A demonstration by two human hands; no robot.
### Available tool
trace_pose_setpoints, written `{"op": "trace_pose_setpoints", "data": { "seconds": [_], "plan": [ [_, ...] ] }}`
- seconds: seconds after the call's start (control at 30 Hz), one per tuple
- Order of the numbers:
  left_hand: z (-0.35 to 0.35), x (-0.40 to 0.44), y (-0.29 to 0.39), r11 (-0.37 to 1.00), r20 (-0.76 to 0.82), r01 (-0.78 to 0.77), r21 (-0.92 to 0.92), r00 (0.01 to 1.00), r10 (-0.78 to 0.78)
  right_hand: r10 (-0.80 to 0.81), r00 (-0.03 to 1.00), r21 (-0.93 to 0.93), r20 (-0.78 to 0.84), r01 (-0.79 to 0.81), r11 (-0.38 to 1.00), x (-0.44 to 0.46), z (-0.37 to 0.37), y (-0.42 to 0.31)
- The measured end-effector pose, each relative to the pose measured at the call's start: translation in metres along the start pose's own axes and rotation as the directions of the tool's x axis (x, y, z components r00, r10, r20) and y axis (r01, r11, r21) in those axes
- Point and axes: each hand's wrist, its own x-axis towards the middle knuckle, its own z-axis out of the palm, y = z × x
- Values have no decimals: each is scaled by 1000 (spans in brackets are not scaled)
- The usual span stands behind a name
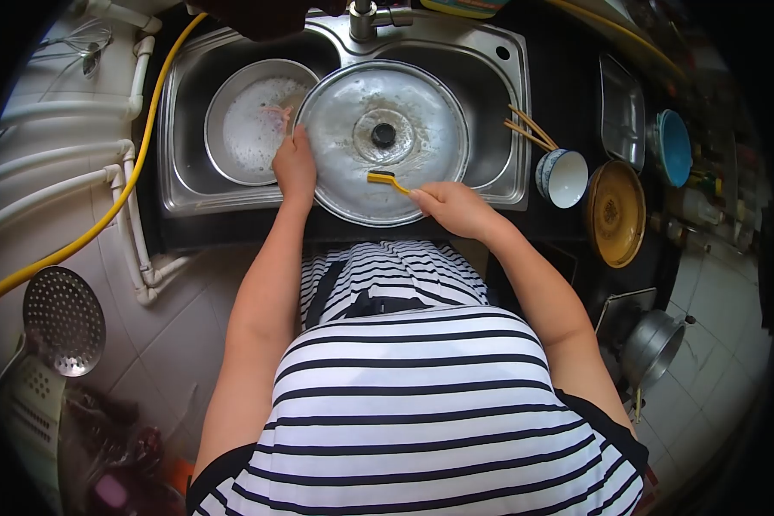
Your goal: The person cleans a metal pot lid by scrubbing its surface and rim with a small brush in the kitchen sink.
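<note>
A large round metal pot lid (335,103) with a black knob lies over the right sink basin, wet and stained around its middle. My left hand (296,168) grips the lid's left edge. In my right hand (454,208) is a yellow scrub brush (391,180), its dark bristle head resting at the lid's surface below the knob. Left of the lid, a metal bowl (241,129) of foamy water sits in the left basin, with something pinkish in it that I cannot make out.
The steel sink (176,185) has a faucet (364,21) at the back. To the right stand stacked bowls (566,179), chopsticks (533,129), a brown lid (615,215), a metal tray (621,112) and a blue bowl (675,148). A yellow hose (138,163) runs along the left.
</note>
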Motion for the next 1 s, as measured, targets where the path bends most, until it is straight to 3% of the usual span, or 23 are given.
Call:
{"op": "trace_pose_setpoints", "data": {
  "seconds": [0.13,0.2,0.33,0.43,0.53,0.6,0.67,0.73,0.77,1.0],
  "plan": [
    [0,-3,1,1000,-2,-10,-21,1000,9,56,988,118,-146,-39,992,18,-16,24],
    [2,-3,0,999,-15,-17,-47,1000,16,71,986,90,-149,-58,994,16,-22,27],
    [-3,-2,2,1000,23,-9,-14,1000,10,-46,985,80,-164,60,995,2,0,19],
    [-2,-2,1,1000,45,-9,-11,999,9,77,967,145,-242,-43,988,11,-13,36],
    [-1,-3,-2,999,23,-33,-12,999,33,66,948,190,-312,-6,982,23,-19,34],
    [-1,-2,-1,998,9,-56,-2,998,56,37,978,171,-208,-1,985,12,-6,19],
    [-2,-3,1,1000,24,-17,4,1000,17,-17,970,113,-243,45,993,5,0,21],
    [-3,-3,2,1000,17,-16,-10,1000,16,5,984,113,-178,15,993,3,-5,31],
    [-3,-4,2,1000,12,-15,-19,1000,16,71,973,174,-220,-32,984,10,-9,36],
    [-12,-14,-8,980,-46,113,-164,991,-122,-15,904,101,-428,64,993,13,3,22]
  ]
}}
